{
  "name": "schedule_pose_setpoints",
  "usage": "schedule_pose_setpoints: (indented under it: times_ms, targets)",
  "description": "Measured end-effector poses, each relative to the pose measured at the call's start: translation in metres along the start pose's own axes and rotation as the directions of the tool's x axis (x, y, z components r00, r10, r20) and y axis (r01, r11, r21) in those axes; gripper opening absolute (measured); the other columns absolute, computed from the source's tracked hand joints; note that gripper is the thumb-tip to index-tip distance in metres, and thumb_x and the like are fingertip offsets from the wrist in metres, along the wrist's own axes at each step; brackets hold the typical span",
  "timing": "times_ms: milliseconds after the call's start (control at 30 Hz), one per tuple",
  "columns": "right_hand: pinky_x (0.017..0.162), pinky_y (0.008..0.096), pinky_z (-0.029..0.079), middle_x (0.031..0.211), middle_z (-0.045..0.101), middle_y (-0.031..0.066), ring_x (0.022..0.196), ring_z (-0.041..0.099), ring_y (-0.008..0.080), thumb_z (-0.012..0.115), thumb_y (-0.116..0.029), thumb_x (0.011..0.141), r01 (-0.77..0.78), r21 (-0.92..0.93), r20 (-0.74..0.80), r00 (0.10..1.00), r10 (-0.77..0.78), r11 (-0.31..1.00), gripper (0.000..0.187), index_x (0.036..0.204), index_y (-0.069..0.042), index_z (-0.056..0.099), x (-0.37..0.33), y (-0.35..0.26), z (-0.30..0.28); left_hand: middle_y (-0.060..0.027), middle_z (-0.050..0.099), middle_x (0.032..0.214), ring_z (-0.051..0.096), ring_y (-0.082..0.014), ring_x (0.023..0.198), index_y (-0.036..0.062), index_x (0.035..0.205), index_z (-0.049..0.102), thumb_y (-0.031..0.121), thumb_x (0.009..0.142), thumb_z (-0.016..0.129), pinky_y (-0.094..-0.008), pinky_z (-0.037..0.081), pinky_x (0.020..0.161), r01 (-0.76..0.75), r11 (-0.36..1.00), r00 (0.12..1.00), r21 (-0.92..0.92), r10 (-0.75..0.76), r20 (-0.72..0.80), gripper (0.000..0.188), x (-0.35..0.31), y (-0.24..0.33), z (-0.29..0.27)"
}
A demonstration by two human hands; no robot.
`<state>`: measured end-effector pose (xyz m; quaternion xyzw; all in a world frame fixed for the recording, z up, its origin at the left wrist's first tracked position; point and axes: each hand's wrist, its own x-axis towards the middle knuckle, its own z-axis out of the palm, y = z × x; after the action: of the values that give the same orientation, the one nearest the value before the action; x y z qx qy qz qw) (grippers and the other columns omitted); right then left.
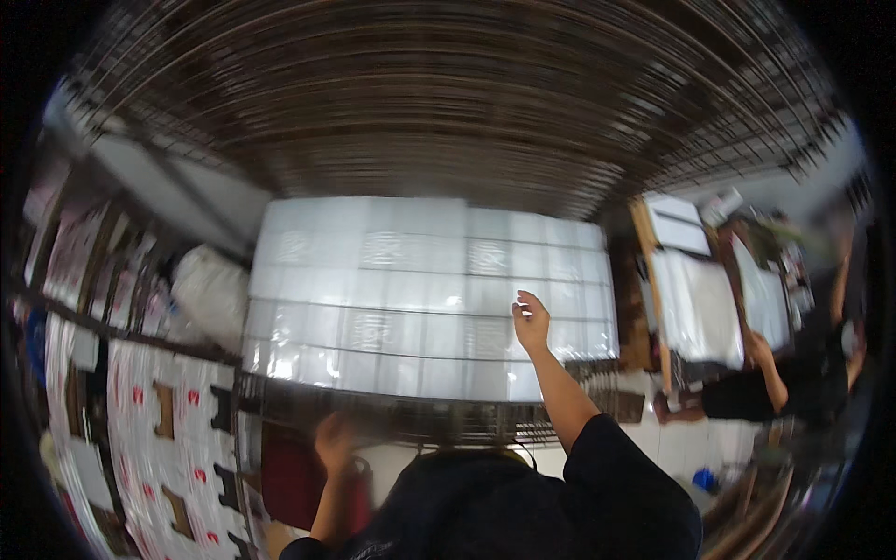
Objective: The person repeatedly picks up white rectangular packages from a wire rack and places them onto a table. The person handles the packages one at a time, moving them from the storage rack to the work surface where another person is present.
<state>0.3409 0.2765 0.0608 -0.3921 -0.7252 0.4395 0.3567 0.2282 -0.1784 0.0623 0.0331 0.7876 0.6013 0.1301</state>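
A broad layer of white packs in shiny clear plastic wrap (411,289) lies in rows before me, with faint print on some. Over its right part is my right hand (530,322), fingers loosely bent and apart, nothing visible in them. Whether it touches the wrap I cannot tell. My left hand (334,443) hangs below the near left edge of the packs, close to a dark red thing (289,476). Motion blurs its fingers, so what they do is unclear.
Dark wire racking (420,112) spans the far side. Printed white cartons (168,439) stack up at left, below a bulging clear plastic bag (210,294). At right, another person's hand (761,350) is beside a table with a white plastic-covered stack (695,303).
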Motion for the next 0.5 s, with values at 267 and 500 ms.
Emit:
schedule_pose_setpoints:
  times_ms: [267, 500]
  targets:
    - [0.060, 0.0286, 0.046, 0.077, 0.062, 0.0094, 0.068, 0.057, 0.0142, 0.056, -0.007, 0.079, -0.137, -0.084, -0.724, 0.689, 0.034, 0.987, 0.016, 0.093, -0.001, 0.060, -0.048, 0.074, -0.250, -0.0136, 0.054, 0.102, 0.055, -0.0239, 0.088, 0.0009, 0.118, 0.047, 0.017, 0.077, 0.064, -0.0317, 0.046, 0.076, -0.198, 0.854, 0.947, 0.482, 0.294, -0.132, 0.047, -0.021, -0.098, 0.007]
    - [0.076, 0.0377, 0.044, 0.088, 0.060, 0.0141, 0.082, 0.058, 0.0268, 0.056, -0.017, 0.076, -0.486, 0.145, -0.907, 0.282, 0.312, 0.862, 0.040, 0.113, -0.004, 0.052, -0.042, 0.183, -0.403, -0.0178, 0.047, 0.110, 0.049, -0.0324, 0.096, 0.0006, 0.125, 0.039, 0.028, 0.081, 0.059, -0.0423, 0.039, 0.085, -0.246, 0.763, 0.883, 0.598, 0.431, -0.187, 0.056, -0.071, -0.016, 0.070]
